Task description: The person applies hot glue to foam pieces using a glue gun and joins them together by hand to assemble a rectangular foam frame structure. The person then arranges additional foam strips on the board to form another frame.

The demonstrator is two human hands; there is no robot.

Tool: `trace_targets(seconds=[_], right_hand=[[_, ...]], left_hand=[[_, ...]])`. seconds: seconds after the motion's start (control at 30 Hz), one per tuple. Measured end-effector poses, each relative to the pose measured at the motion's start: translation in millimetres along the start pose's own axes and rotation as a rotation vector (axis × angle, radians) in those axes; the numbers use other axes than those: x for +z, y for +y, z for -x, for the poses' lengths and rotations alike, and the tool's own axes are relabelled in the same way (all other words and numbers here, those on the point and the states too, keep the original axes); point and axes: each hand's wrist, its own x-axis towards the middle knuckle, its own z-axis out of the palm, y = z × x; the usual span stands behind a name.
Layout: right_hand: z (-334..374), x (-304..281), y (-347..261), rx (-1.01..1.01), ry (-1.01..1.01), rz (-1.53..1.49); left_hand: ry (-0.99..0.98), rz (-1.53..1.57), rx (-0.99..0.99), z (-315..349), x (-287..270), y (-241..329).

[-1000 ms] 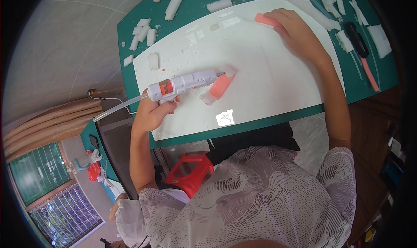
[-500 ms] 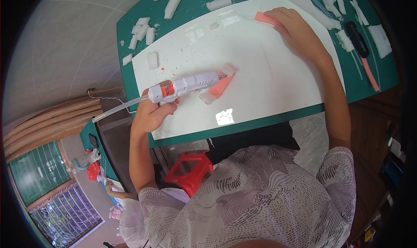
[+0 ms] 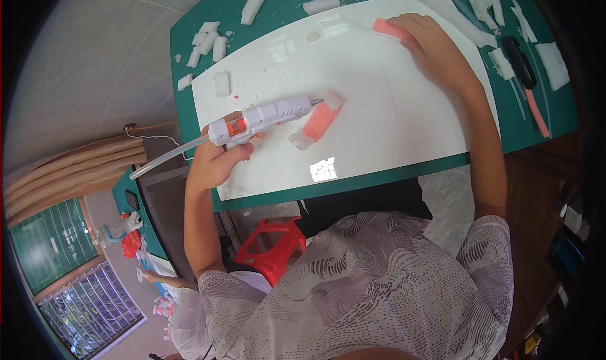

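Note:
My left hand [image 3: 221,160] is wrapped round a white glue gun [image 3: 274,112], from whose back a long clear glue stick [image 3: 167,159] sticks out. Its metal nozzle points right, close to the upper end of a pink foam piece [image 3: 323,121]. That piece lies tilted on the white board [image 3: 391,129] and has whitish material at both ends. Farther off, at the upper right of the board, my right hand [image 3: 428,41] pinches a flat pink strip [image 3: 391,29] between thumb and fingers.
White foam scraps [image 3: 254,5] lie along the table's [image 3: 180,44] far edge and far right. A black-handled tool [image 3: 519,62] rests at the right beside a pink strip [image 3: 536,114]. At lower left are a red stool [image 3: 270,246] and another person's arm [image 3: 170,280].
The glue gun has drawn back slightly to the left, its nozzle now off the middle of the pink foam piece. My right hand stays nearly in place with the pink strip.

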Motion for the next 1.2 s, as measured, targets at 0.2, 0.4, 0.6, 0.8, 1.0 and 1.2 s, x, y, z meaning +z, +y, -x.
trace_targets(seconds=[0.2, 0.4, 0.6, 0.8, 1.0, 1.2], right_hand=[[0, -2, 0, -0.004, -0.005, 0.001], [0, -1, 1, -0.012, -0.005, -0.016], [1, 0, 2, -0.014, -0.001, -0.005], [1, 1, 4, -0.024, -0.007, -0.009], [2, 3, 5, -0.022, -0.006, 0.001], [-1, -6, -2, -0.008, -0.036, -0.047]], left_hand=[[0.015, -0.109, -0.014, 4, -13, -9], [0.074, -0.084, -0.011, 3, -9, -11], [-0.006, -0.119, -0.017, 0, -10, -10], [-0.038, -0.15, -0.046, 3, -17, -21], [0.052, -0.065, -0.015, 14, -24, -27], [0.028, 0.109, 0.013, 50, -52, -29]])
